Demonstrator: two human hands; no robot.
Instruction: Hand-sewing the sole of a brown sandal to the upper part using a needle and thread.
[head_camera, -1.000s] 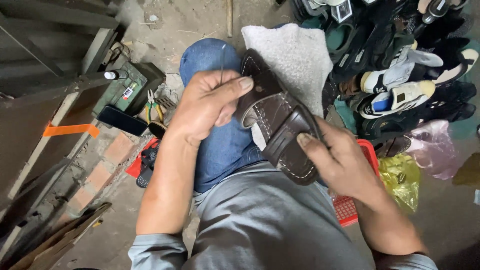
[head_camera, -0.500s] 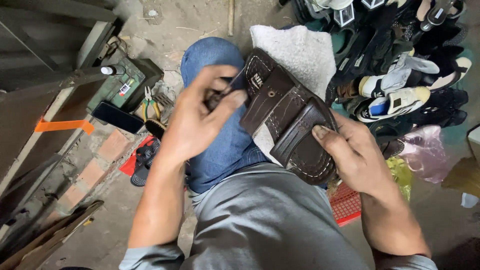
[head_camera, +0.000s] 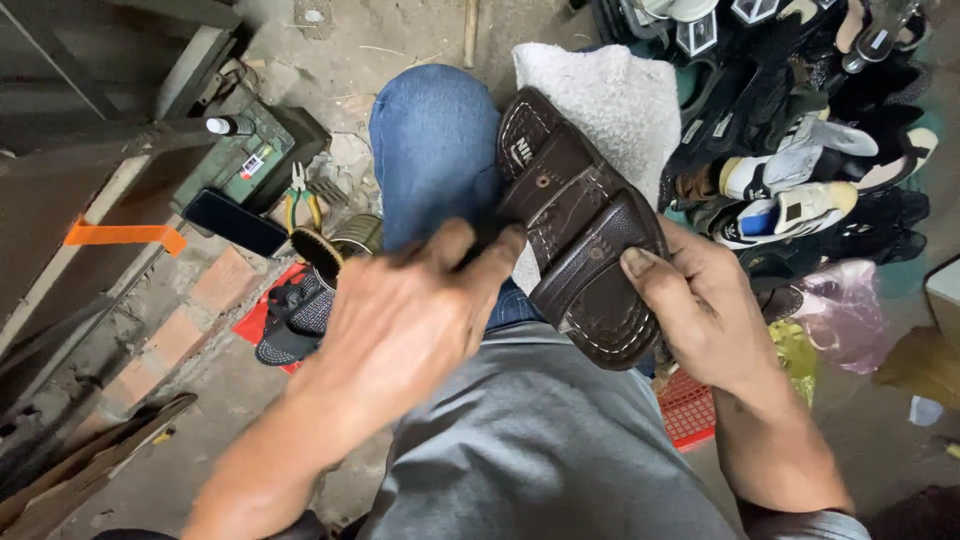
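A dark brown leather sandal (head_camera: 575, 220) with two wide straps lies across my lap, over my jeans and grey shirt. My right hand (head_camera: 700, 305) grips its near end, thumb pressed on the front strap. My left hand (head_camera: 410, 320) is blurred with motion, its fingertips close to the sandal's left edge; whether it pinches anything I cannot tell. A white towel (head_camera: 610, 100) covers my right knee under the sandal.
A green metal box (head_camera: 250, 155) with a small bottle, a black phone (head_camera: 235, 222), pliers (head_camera: 300, 195) and a brush lie to the left. Black sandals (head_camera: 295, 315) rest on a red mat. A pile of shoes (head_camera: 800, 130) and plastic bags fill the right side. A red basket (head_camera: 690, 410) sits beneath my right arm.
My left hand has pulled back from the sandal's far strap toward my body, down and left. The right hand keeps its grip on the sandal.
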